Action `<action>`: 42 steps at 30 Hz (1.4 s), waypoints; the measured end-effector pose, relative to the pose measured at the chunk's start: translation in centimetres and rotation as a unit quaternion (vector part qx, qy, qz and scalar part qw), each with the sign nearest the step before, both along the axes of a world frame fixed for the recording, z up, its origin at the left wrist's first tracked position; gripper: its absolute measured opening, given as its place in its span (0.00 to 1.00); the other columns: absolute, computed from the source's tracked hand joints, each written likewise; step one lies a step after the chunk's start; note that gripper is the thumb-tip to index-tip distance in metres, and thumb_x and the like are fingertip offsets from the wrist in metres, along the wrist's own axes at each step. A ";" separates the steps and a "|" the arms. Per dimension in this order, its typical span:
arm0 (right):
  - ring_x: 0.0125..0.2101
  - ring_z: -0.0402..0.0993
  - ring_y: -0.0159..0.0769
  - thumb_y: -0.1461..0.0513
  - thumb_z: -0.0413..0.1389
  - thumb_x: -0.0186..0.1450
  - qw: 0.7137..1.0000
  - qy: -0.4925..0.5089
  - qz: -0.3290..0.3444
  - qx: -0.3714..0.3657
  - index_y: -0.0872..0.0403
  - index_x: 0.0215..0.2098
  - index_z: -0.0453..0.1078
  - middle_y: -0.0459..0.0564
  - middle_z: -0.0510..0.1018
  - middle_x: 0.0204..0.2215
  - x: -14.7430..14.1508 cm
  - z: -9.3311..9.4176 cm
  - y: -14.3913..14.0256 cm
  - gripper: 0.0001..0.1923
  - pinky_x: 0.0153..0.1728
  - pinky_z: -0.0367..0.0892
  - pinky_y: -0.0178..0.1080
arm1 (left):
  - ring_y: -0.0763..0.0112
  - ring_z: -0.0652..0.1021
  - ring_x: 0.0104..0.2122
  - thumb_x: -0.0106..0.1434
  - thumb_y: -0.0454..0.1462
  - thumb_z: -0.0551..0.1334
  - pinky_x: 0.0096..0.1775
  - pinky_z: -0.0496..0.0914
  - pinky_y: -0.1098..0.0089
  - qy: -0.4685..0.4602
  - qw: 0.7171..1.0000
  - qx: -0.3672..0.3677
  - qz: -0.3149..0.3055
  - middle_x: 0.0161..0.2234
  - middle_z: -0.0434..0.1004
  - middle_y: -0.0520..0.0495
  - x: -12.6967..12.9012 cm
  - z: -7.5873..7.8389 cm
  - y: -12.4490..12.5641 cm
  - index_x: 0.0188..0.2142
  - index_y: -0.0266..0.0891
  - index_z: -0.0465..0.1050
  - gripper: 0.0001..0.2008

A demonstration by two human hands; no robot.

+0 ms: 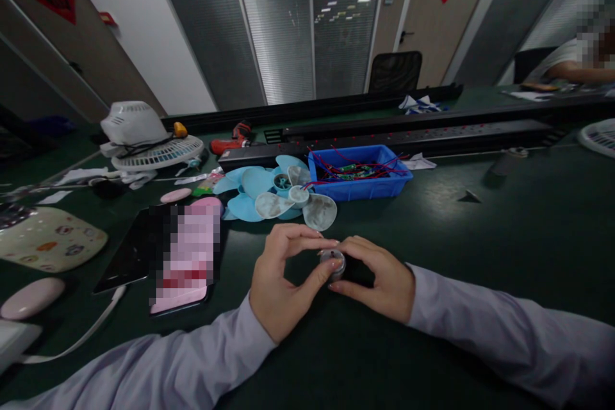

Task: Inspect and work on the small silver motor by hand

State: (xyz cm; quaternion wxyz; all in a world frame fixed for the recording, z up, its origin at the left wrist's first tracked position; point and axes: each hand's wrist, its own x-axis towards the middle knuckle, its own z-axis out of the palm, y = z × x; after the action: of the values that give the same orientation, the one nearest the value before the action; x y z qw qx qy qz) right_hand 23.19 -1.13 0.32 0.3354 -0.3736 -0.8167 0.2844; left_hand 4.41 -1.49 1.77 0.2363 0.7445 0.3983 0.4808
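Note:
Between my two hands, low over the green table, is a small grey metal cylinder with a dark stub at its centre, which looks like a small motor [333,262]. My left hand [287,275] grips it from the left, its thumb pressed on the top face and its fingers curved behind. From the right, my right hand [377,277] pinches its side between fingers and thumb. The underside of the motor is hidden. Just beyond the hands lie overlapping fan blades, some light blue [243,202] and one greyish and translucent [319,210].
A blue bin [362,189] holds red and blue wires with small green boards. At left lie a phone [189,256], a dark tablet [129,253] and a white fan [132,125]. Farther back is a red power drill [233,141]. Another person [571,64] sits at far right.

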 end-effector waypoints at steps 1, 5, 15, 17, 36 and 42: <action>0.38 0.69 0.40 0.59 0.60 0.60 1.000 0.002 0.002 -0.001 0.54 0.45 0.69 0.50 0.74 0.35 0.0 0.0 0.0 0.15 0.39 0.65 0.43 | 0.61 0.78 0.44 0.57 0.34 0.67 0.50 0.69 0.57 0.001 1.000 -0.009 -0.001 0.41 0.77 0.47 0.0 0.0 0.0 0.44 0.44 0.65 0.17; 0.37 0.69 0.40 0.59 0.60 0.60 1.000 0.006 0.003 0.001 0.54 0.45 0.69 0.50 0.75 0.35 0.0 -0.1 0.0 0.15 0.39 0.65 0.42 | 0.60 0.78 0.45 0.56 0.35 0.67 0.50 0.68 0.55 -0.002 0.999 -0.039 -0.008 0.41 0.78 0.47 0.1 -0.1 0.0 0.45 0.44 0.62 0.19; 0.38 0.70 0.39 0.59 0.62 0.60 1.000 0.010 0.004 -0.004 0.55 0.45 0.69 0.50 0.75 0.36 0.0 -0.1 0.0 0.16 0.40 0.65 0.42 | 0.67 0.76 0.40 0.55 0.30 0.68 0.47 0.67 0.61 -0.094 0.991 0.071 0.058 0.32 0.76 0.53 -0.5 0.0 0.1 0.39 0.45 0.66 0.15; 0.38 0.69 0.40 0.59 0.61 0.60 1.000 0.010 0.001 -0.003 0.54 0.45 0.69 0.51 0.75 0.37 0.0 -0.1 0.0 0.16 0.40 0.65 0.43 | 0.66 0.76 0.41 0.55 0.30 0.68 0.48 0.65 0.59 -0.070 0.995 0.044 0.048 0.34 0.77 0.53 -0.7 0.0 0.1 0.44 0.46 0.64 0.19; 0.39 0.70 0.40 0.59 0.62 0.59 1.000 0.013 -0.003 -0.006 0.54 0.46 0.69 0.51 0.76 0.37 0.0 -0.2 0.0 0.18 0.41 0.65 0.43 | 0.67 0.79 0.35 0.52 0.34 0.70 0.44 0.71 0.62 -0.097 0.993 0.029 0.067 0.30 0.76 0.55 -2.2 1.0 0.3 0.38 0.45 0.64 0.18; 0.39 0.70 0.40 0.59 0.62 0.59 1.000 0.002 -0.010 -0.010 0.54 0.46 0.69 0.51 0.76 0.37 -0.1 -0.1 0.0 0.18 0.41 0.66 0.43 | 0.58 0.81 0.39 0.56 0.41 0.67 0.46 0.71 0.54 0.101 0.980 -0.172 -0.007 0.33 0.81 0.51 -5.6 -1.5 -0.1 0.40 0.44 0.66 0.15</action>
State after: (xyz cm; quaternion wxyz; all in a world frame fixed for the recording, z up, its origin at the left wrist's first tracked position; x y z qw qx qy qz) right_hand 23.14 -1.18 0.24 0.3361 -0.3848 -0.8094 0.2896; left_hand -1.20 -1.55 0.25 0.3230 0.7401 0.4919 0.3255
